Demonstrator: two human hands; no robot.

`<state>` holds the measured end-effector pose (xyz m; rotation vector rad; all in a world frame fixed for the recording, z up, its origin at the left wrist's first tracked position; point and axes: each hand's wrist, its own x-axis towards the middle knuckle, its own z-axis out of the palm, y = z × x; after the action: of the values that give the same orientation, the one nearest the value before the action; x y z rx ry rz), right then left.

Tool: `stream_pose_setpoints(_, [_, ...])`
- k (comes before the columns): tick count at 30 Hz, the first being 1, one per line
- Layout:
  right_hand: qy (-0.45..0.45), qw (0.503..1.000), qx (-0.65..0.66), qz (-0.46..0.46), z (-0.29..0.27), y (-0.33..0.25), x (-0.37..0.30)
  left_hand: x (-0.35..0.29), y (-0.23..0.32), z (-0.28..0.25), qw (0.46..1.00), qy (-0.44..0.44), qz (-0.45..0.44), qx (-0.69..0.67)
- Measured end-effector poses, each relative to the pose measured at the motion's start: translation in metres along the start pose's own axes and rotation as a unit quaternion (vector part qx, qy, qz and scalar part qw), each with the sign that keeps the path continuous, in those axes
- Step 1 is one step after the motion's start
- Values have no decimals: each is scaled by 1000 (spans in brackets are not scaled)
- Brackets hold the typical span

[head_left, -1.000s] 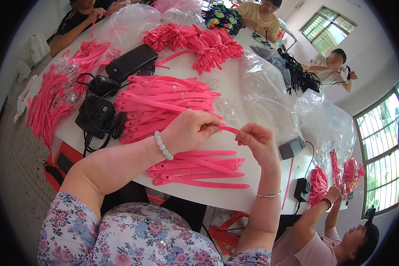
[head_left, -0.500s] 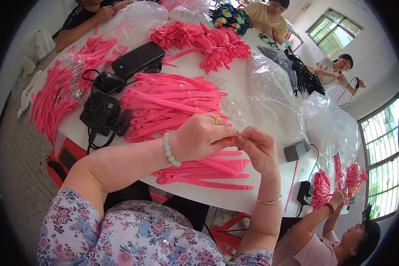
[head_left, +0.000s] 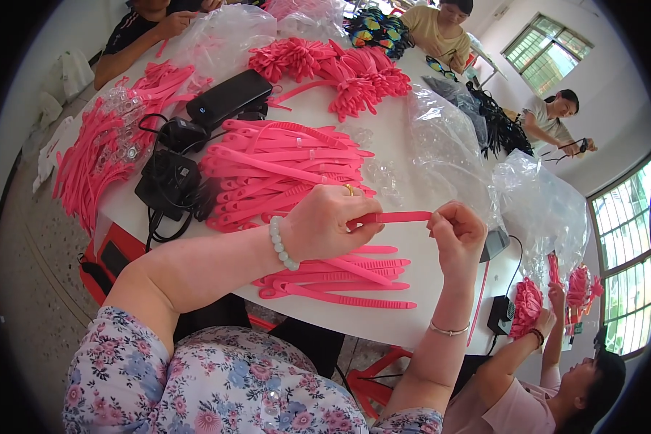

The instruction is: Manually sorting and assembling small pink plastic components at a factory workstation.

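Note:
A pink rubber strap [head_left: 406, 216] is stretched level between my two hands, above the white table. My left hand [head_left: 333, 223], with a ring and a pale bead bracelet above it, is closed on the strap's left end. The right end is pinched between thumb and fingers of my right hand [head_left: 457, 235]. Just beyond my left hand lies a thick stack of pink straps [head_left: 282, 166], several with small clear clips. Beneath my hands, a smaller group of ridged pink straps [head_left: 347, 278] rests near the table's front edge. The fingers hide both ends of the held strap.
Black power adapters [head_left: 168, 184] with cables and a black box-shaped device [head_left: 228, 96] stand left of the stack. More pink straps with clear pieces [head_left: 112, 145] hang over the left edge. Clear plastic bags [head_left: 448, 145] and black straps [head_left: 503, 123] lie at right. Co-workers sit around the table.
My right hand has moved right, away from my left hand, and a length of pink strap now shows between them. My left hand has stayed almost in place.

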<state>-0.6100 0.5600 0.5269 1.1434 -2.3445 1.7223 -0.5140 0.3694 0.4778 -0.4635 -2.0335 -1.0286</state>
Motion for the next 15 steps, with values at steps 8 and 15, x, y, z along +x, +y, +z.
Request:
stream_pose_setpoints(8, [24, 999, 21, 14, -4, 8, 0, 0, 4, -3, 999, -8, -16, 29])
stream_pose_setpoints(15, [52, 993, 96, 36, -7, 14, 4, 17, 13, -17, 993, 56, 26, 103])
